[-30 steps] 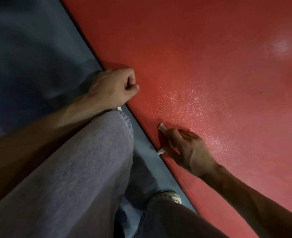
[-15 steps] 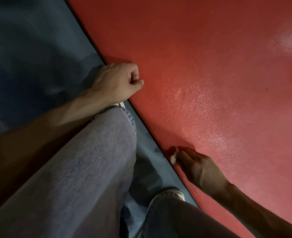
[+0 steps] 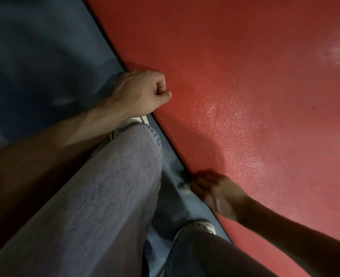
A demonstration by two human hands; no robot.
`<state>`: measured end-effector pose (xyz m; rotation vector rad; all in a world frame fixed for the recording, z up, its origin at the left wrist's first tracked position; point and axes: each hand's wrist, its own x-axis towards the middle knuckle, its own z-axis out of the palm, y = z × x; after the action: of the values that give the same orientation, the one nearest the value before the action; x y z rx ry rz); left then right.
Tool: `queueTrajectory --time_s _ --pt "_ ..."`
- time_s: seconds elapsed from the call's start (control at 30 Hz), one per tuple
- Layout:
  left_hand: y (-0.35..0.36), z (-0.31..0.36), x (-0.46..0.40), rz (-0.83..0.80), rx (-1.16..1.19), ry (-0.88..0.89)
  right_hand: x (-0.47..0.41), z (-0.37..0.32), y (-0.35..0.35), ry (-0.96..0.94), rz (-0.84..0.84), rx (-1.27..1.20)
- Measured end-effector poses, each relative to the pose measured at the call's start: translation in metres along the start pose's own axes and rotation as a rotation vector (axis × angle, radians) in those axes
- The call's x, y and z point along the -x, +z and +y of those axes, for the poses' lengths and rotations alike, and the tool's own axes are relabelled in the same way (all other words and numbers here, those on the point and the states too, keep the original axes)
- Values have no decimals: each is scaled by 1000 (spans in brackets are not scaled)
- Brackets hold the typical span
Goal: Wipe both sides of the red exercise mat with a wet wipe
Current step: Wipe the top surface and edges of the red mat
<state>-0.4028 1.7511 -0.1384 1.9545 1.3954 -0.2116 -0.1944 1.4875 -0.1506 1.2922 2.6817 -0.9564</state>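
The red exercise mat [image 3: 245, 96] fills the right half of the view, and its near edge runs diagonally from top centre to bottom right. My left hand [image 3: 143, 92] is curled at that edge with the thumb on top of the mat, and it seems to grip the edge. Lower down the same edge, my right hand [image 3: 219, 194] is motion-blurred and holds the wet wipe [image 3: 185, 189]. Only a small pale bit of the wipe shows at the fingertips. A wet sheen glistens on the mat between the two hands.
A blue floor surface [image 3: 45, 56] lies left of the mat. My legs in grey-blue jeans [image 3: 105, 196] fill the lower left, with white shoes [image 3: 209, 226] close to the mat's edge.
My right hand has slid down along the mat's edge toward me with the wipe, which is now mostly hidden. My left hand has stayed at the edge.
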Motion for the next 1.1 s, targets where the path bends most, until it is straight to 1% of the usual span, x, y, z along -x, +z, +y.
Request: queueTrajectory --time_s 0.1,0.2,0.23,0.3,0.4,0.47,0.5,0.53,0.57,0.6,0.63,0.7,0.77,0.8,0.9,0.93,1.0,1.07,1.1 --pt "-5 2 -5 -46 9 -25 -77 13 -22 -11 147 75" --pt "-10 1 -9 -122 119 -71 -124 20 -38 43 224 69" --pt "-10 1 -12 -146 153 -81 -119 20 -35 62 205 71" --pt "-11 -1 -14 -181 183 -84 -77 12 -24 22 104 60" --pt "-10 -2 -16 -189 189 -92 0 6 -4 -22 -131 45" --pt "-9 0 -16 -165 166 -101 6 10 4 -73 -200 122" --pt "-8 0 -15 -156 164 -99 -10 9 1 -101 -187 109" --pt "-8 1 -15 -152 170 -90 -33 9 -4 -107 -137 25" --pt "-8 0 -15 -153 180 -85 -62 10 -11 -118 -38 -17" --pt "-8 -1 -15 -160 194 -84 -94 13 -20 -93 78 8" --pt "-8 -2 -15 -163 224 -89 -126 17 -32 -33 177 87" --pt "-6 -4 -14 -148 350 -120 -173 23 -60 110 238 146" --pt "-3 -5 -15 -95 477 -142 -176 26 -62 127 250 194" --pt "-2 -7 -16 -65 531 -149 -160 28 -53 111 240 166" --pt "-8 -24 -19 5 594 -172 -81 31 -33 -31 39 37" --pt "-10 -28 -18 9 608 -182 -57 31 -31 -75 -27 30" --pt "-8 -32 -18 16 631 -185 -41 36 -29 -150 -88 76" --pt "-3 -30 -17 46 626 -182 -70 37 -34 -193 -62 134" --pt "-1 -29 -17 60 621 -184 -95 39 -39 -177 13 159"
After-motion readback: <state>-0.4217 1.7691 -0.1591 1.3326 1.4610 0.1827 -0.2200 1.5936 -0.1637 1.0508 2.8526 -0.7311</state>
